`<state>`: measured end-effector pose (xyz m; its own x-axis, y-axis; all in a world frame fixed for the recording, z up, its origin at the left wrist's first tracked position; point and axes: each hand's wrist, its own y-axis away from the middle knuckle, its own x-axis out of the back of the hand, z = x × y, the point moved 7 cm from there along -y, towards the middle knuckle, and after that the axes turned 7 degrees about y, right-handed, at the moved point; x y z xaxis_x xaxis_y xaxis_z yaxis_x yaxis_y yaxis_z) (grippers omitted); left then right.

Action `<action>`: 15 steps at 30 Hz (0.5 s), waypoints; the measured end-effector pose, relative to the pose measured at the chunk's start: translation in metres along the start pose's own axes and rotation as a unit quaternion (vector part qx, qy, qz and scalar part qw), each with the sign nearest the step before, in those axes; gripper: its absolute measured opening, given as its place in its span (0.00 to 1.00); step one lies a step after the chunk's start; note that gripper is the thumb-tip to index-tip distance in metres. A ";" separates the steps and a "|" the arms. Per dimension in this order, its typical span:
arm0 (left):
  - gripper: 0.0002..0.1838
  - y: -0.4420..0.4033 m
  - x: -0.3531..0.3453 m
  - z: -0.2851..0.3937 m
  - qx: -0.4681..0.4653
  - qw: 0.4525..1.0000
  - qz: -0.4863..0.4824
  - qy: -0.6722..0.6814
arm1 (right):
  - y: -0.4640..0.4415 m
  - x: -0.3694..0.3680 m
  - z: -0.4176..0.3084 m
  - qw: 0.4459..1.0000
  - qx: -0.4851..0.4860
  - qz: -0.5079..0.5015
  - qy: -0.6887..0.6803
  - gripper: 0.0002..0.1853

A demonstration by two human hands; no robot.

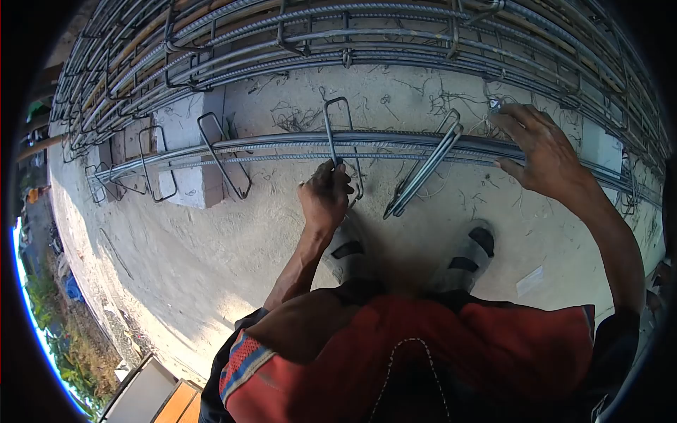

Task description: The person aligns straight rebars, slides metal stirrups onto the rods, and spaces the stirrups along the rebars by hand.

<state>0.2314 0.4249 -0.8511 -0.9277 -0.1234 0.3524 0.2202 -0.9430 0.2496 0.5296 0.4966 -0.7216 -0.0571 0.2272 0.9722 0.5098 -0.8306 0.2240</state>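
My left hand (323, 194) is closed around the near side of a rectangular steel stirrup (330, 129). That stirrup stands around a bundle of long rebars (271, 144) running left to right. Just right of it, several stirrups (429, 169) lean together in a slanted group on the same bars. My right hand (544, 149) is over the right part of the bundle, thumb and fingers apart, with nothing visible in its grasp. A small shiny piece (495, 105) shows by its fingertips; whether they touch it I cannot tell. More single stirrups (211, 141) hang spaced out along the left.
Tied rebar cages (317, 42) span the far side. Pale blocks (189, 180) support the bars at left, and another block (601, 144) is at right. Wire scraps (293, 116) litter the concrete floor (233, 247). My feet (465, 257) stand close to the bars.
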 end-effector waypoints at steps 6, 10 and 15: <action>0.12 0.004 -0.024 0.005 0.022 0.998 -0.052 -0.010 | 0.050 -0.089 -0.019 0.862 -0.196 -0.181 -0.431 0.25; 0.09 0.015 -0.010 0.044 -0.213 0.957 0.037 -0.193 | 0.022 -0.164 -0.064 0.734 -0.259 0.052 -0.625 0.25; 0.09 0.030 -0.032 0.081 -0.300 0.937 -0.032 -0.174 | -0.006 -0.184 -0.073 0.696 -0.267 -0.006 -0.666 0.19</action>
<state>0.2917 0.4258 -0.7821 -0.7556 -0.0498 0.6531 -0.1393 -0.9621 -0.2345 0.4749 0.4228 -0.8968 0.9697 0.2107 0.1232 0.1043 -0.8142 0.5711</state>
